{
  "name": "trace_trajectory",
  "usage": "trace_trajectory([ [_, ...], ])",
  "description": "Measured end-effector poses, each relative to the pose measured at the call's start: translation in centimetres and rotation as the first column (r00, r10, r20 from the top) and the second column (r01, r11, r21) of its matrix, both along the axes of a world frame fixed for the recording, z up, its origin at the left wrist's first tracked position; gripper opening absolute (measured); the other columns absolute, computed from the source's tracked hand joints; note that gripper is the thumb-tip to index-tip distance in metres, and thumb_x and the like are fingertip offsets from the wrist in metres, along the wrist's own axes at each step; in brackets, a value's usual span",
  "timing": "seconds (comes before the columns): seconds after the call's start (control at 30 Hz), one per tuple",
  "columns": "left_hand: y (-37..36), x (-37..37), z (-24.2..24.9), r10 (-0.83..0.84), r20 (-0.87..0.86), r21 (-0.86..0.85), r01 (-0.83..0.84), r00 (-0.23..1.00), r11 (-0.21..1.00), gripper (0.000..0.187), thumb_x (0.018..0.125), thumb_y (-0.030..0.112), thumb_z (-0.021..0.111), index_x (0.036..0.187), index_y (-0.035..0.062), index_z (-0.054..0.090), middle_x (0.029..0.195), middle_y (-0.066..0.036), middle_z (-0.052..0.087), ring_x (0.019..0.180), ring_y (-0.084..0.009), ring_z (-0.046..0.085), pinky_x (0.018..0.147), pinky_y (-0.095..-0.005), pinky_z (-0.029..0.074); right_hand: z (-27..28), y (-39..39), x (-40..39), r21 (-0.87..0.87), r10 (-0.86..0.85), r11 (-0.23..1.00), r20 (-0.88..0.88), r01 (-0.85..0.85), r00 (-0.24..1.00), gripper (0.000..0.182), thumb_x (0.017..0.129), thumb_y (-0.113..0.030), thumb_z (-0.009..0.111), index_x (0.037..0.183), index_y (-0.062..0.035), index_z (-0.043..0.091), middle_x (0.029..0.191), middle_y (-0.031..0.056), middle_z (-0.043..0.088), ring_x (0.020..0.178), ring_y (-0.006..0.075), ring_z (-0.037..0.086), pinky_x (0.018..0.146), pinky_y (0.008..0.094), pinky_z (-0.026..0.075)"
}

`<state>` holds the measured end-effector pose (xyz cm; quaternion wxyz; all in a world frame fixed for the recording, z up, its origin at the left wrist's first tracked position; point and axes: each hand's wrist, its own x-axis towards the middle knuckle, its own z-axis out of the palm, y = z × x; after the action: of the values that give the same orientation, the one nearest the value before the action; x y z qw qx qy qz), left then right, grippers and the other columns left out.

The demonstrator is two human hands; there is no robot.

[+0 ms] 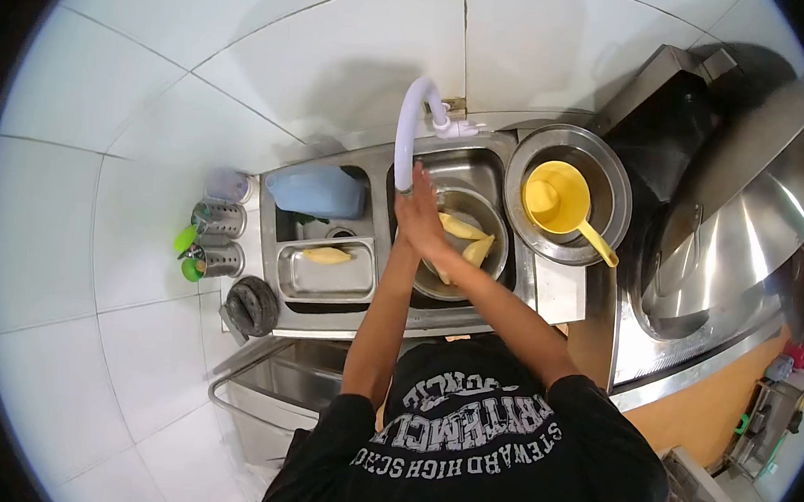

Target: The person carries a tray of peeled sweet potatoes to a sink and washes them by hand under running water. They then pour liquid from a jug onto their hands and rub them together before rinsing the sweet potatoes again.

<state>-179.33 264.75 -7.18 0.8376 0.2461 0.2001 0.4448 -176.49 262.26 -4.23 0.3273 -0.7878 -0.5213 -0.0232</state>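
1. White-tiled walls (249, 44) enclose a stainless steel sink counter (548, 294), seen from above through a wide lens.
2. Far left on the counter: a translucent plastic cup (227, 185), two perforated steel utensil holders (217, 238) with green handles poking out, and a dark round scrubber-like object (252, 306) (identity uncertain).
3. Left basin holds a pale blue plastic tub (318, 191); below it a rectangular steel tray (326, 272) carries one yellow piece of food (327, 256).
4. Right basin: a round steel bowl (495, 222) with several yellow food pieces (467, 229), sitting under the white flexible tap hose (409, 130).
5. Left hand (416, 213) is raised at the hose outlet, fingers extended upward and loosely together; whether it grips the hose cannot be told.
6. Right hand (442, 265) reaches into the bowl beneath the left forearm; its fingers are hidden, so its grip cannot be told.
7. Judgement: rinsing goes best with the hose outlet held directly over the bowl, flow kept gentle, and pieces turned one by one so none slips into the basin.
8. Right of the sink: a yellow plastic ladle-cup (557, 198) inside a wide steel basin (568, 195), then a large steel wok (748, 229).
9. Writing: the black T-shirt (482, 443) shows inverted white print, partly legible as "STEWARD HIGH SCHOOL"; the larger line is unreadable.
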Motion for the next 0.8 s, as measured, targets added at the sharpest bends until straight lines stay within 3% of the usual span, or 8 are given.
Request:
trace_trajectory([
  [0.07, 0.0, 0.3, 1.7, -0.088, -0.291, 0.185, 0.147, 0.953, 0.972, 0.06, 0.099, 0.044, 0.028, 0.145, 0.0041, 0.025, 0.15, -0.009, 0.028, 0.138, -0.0197, 0.024, 0.113, -0.033, 0.012, -1.1, 1.5, 2.3, 0.209, 0.153, 0.976, -0.862, 0.064, 0.483, 0.054, 0.099, -0.04, 0.033, 0.139, -0.004, 0.031, 0.139, 0.0179, 0.037, 0.128, 0.0271, 0.035, 0.105, 0.0347, 0.028],
  [0.13, -0.8, 0.1, 1.0, -0.125, -0.41, 0.166, 0.208, 0.903, 0.964, 0.063, 0.099, 0.046, 0.026, 0.145, 0.002, 0.024, 0.15, -0.008, 0.027, 0.139, -0.0202, 0.022, 0.113, -0.0334, 0.011, -2.0, 0.9, 2.1, 0.177, 0.165, 0.974, -0.982, 0.141, 0.092, 0.058, 0.099, -0.043, 0.03, 0.141, -0.0034, 0.026, 0.142, 0.0174, 0.031, 0.132, 0.0262, 0.029, 0.107, 0.0338, 0.023],
  [0.37, 0.3, -0.3, -2.3, -0.216, -0.276, 0.108, 0.254, 0.936, 0.961, 0.061, 0.1, 0.043, 0.022, 0.146, 0.002, 0.018, 0.153, -0.009, 0.018, 0.141, -0.0219, 0.016, 0.114, -0.0341, 0.011, -1.4, 0.1, 0.2, 0.321, 0.29, 0.946, -0.899, 0.041, 0.327, 0.069, 0.099, -0.049, 0.021, 0.147, -0.0015, 0.011, 0.153, 0.0158, 0.014, 0.142, 0.0236, 0.011, 0.114, 0.0311, 0.009],
  [0.47, -0.9, 0.5, 4.5, -0.185, -0.377, 0.279, 0.302, 0.908, 0.912, 0.067, 0.098, 0.05, 0.026, 0.144, 0.0015, 0.023, 0.15, -0.012, 0.025, 0.138, -0.0238, 0.022, 0.112, -0.0335, 0.019, -1.7, -0.1, 3.4, 0.093, 0.142, 0.987, -0.895, 0.135, -0.423, 0.06, 0.1, -0.045, 0.026, 0.146, -0.007, 0.019, 0.144, 0.0136, 0.035, 0.132, 0.0256, 0.034, 0.108, 0.0359, 0.029],
  [0.5, 1.2, 0.4, 2.9, -0.171, -0.041, 0.072, 0.173, 0.984, 0.982, 0.075, 0.094, 0.058, 0.031, 0.142, 0.0009, 0.027, 0.148, -0.012, 0.028, 0.136, -0.0251, 0.025, 0.111, -0.0369, 0.021, -1.4, -0.3, 2.8, 0.162, 0.167, 0.971, -0.986, 0.174, -0.013, 0.05, 0.1, -0.036, 0.035, 0.141, -0.0079, 0.029, 0.136, 0.01, 0.043, 0.12, 0.022, 0.047, 0.098, 0.0355, 0.041],
  [0.53, 2.3, 0.3, 1.9, -0.051, 0.28, -0.179, 0.105, 0.959, 0.978, 0.083, 0.089, 0.065, 0.035, 0.14, 0.0002, 0.031, 0.146, -0.013, 0.032, 0.134, -0.0263, 0.028, 0.111, -0.0403, 0.024, -0.5, -1.5, 2.1, 0.159, 0.164, 0.972, -0.986, 0.174, -0.016, 0.05, 0.1, -0.036, 0.035, 0.141, -0.0079, 0.029, 0.136, 0.01, 0.043, 0.12, 0.022, 0.047, 0.098, 0.0355, 0.041],
  [0.6, 2.8, 0.3, 2.9, 0.015, 0.311, -0.243, 0.065, 0.95, 0.968, 0.088, 0.084, 0.069, 0.04, 0.138, -0.0005, 0.032, 0.144, -0.013, 0.033, 0.134, -0.0273, 0.028, 0.111, -0.0437, 0.023, 2.4, -3.3, 0.7, 0.19, 0.264, 0.963, -0.804, 0.19, -0.533, 0.043, 0.099, -0.028, 0.043, 0.135, -0.0066, 0.037, 0.127, 0.0081, 0.049, 0.111, 0.0176, 0.052, 0.09, 0.0322, 0.045],
  [0.8, 2.3, 0.3, 3.2, 0.131, 0.151, -0.241, -0.092, 0.98, 0.966, 0.095, 0.072, 0.078, 0.049, 0.139, 0.0138, 0.032, 0.139, -0.01, 0.032, 0.131, -0.028, 0.025, 0.109, -0.0543, 0.021, -0.7, -2.5, 1.0, 0.091, 0.122, 0.991, -0.908, 0.094, -0.401, 0.032, 0.097, -0.023, 0.049, 0.123, -0.0059, 0.045, 0.095, 0.0031, 0.059, 0.081, 0.0113, 0.059, 0.066, 0.026, 0.049],
])
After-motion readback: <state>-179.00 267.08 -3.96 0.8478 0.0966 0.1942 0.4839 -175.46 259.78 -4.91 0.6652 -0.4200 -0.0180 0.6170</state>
